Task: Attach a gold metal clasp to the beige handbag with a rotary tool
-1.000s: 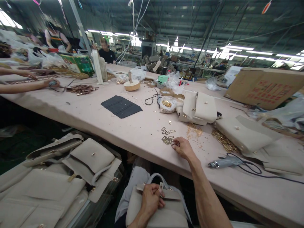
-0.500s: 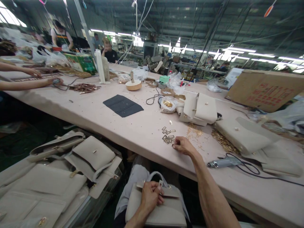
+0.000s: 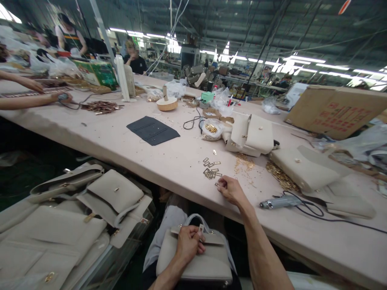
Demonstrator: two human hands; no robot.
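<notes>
The right hand (image 3: 231, 190) has drawn slightly back from the heap of small metal plates (image 3: 211, 173) toward the near edge of the table (image 3: 169, 161). One plate (image 3: 217, 185), pinched at its fingertips, now sits clear of the heap.

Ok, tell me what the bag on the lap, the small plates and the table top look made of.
The bag: pale beige leather or imitation, matte; it creases softly under the left hand. The plates: thin metal, gold-toned, glinting in the light. The table top: pinkish smooth sheet, dull finish; laminate or painted board, cannot tell which.
</notes>
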